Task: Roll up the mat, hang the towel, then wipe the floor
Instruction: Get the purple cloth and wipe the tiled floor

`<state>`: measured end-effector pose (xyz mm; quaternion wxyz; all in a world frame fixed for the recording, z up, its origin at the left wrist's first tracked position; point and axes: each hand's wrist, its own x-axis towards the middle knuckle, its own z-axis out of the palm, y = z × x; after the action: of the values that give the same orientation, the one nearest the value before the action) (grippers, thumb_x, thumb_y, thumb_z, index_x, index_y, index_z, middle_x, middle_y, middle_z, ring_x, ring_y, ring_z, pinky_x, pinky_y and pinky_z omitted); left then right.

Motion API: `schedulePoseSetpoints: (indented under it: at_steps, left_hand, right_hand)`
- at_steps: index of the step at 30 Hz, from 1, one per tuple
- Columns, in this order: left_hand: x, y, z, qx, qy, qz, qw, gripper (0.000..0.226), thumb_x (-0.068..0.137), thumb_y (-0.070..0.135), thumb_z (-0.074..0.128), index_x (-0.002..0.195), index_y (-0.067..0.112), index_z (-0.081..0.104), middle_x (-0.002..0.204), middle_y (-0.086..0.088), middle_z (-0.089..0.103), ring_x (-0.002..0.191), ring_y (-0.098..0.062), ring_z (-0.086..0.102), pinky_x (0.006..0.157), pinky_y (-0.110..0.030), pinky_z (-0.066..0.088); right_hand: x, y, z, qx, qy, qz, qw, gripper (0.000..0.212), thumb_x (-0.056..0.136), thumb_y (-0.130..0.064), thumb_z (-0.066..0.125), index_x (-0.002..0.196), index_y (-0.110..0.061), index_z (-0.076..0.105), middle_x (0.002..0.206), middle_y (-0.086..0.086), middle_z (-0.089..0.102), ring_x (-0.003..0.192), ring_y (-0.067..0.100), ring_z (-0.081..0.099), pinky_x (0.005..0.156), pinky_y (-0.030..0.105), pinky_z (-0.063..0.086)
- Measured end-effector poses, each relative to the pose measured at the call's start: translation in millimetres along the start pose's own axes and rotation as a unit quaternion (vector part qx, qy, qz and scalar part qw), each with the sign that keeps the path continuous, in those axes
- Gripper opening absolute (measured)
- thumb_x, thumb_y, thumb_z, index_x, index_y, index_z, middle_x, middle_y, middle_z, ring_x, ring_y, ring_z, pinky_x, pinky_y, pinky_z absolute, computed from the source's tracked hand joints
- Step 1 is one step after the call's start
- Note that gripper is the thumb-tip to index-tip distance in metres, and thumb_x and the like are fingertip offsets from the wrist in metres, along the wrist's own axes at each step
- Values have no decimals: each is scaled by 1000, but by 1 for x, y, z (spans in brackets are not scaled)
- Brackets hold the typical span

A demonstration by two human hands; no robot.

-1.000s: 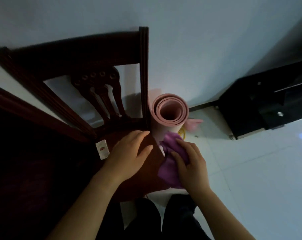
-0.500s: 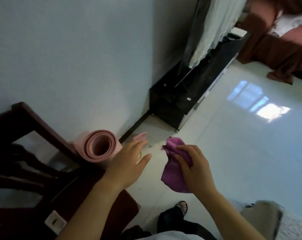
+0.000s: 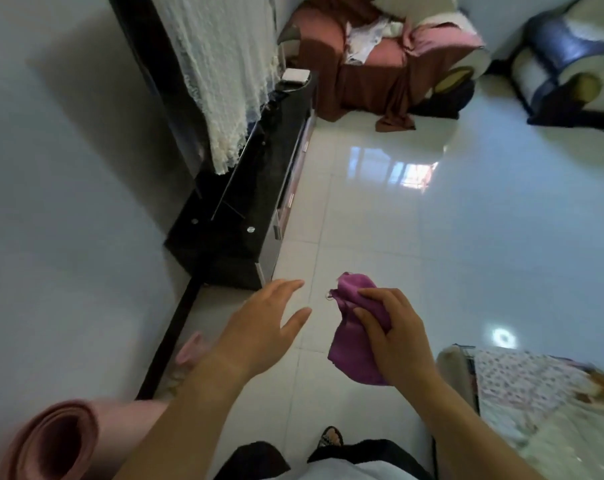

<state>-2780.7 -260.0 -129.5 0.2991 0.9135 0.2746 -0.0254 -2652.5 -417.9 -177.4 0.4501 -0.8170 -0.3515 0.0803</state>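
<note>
A purple cloth (image 3: 350,344) hangs bunched in my right hand (image 3: 394,336), whose fingers curl round it above the white tiled floor (image 3: 414,237). My left hand (image 3: 262,327) hovers beside it with straight, spread fingers and holds nothing. The pink mat (image 3: 61,441) stands rolled up against the wall at the lower left, its open end facing me. The towel is not clearly in view.
A black TV cabinet (image 3: 238,216) runs along the left wall, with a white lace cover (image 3: 220,71) hanging above it. A brown-draped sofa (image 3: 373,60) stands at the back, a dark seat (image 3: 567,60) at the far right, patterned bedding (image 3: 536,407) at lower right. My foot (image 3: 330,437) is below.
The view has swung right, from the chair and mat toward the open room. The chair has left the frame. My right hand still holds the purple cloth; my left hand left the chair seat.
</note>
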Motion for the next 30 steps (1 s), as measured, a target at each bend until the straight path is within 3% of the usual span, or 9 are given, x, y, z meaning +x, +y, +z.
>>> schedulePoseSetpoints:
  at_steps: [5, 10, 24, 30]
  left_hand:
    - [53, 32, 13, 17, -37, 60, 997, 52, 93, 51, 38, 142, 36, 29, 148, 14, 31, 133, -7, 35, 109, -31, 35]
    - [115, 55, 16, 19, -46, 143, 988, 49, 95, 47, 39, 141, 30, 34, 144, 13, 39, 131, -4, 36, 107, -23, 30]
    - [344, 89, -21, 33, -49, 213, 975, 47, 95, 45, 42, 139, 30, 37, 142, 10, 43, 127, -8, 42, 102, -24, 34]
    - [410, 129, -10, 51, -93, 266, 958, 48, 95, 46, 41, 140, 30, 37, 142, 9, 42, 127, -10, 42, 102, -25, 36]
  right_hand:
    - [6, 33, -31, -3, 66, 55, 996, 19, 87, -17, 62, 106, -20, 61, 102, -7, 57, 96, -7, 51, 80, 4, 37]
    - [30, 52, -47, -17, 101, 90, 991, 18, 88, -20, 61, 106, -18, 60, 100, -9, 56, 96, -6, 51, 79, 3, 37]
    - [242, 92, -58, -16, 156, 89, 984, 22, 88, -27, 57, 107, -18, 60, 103, -7, 58, 95, -6, 51, 79, 2, 37]
    - [276, 116, -77, -10, 212, 128, 969, 22, 87, -28, 56, 107, -20, 60, 101, -9, 58, 94, -5, 52, 80, 5, 38]
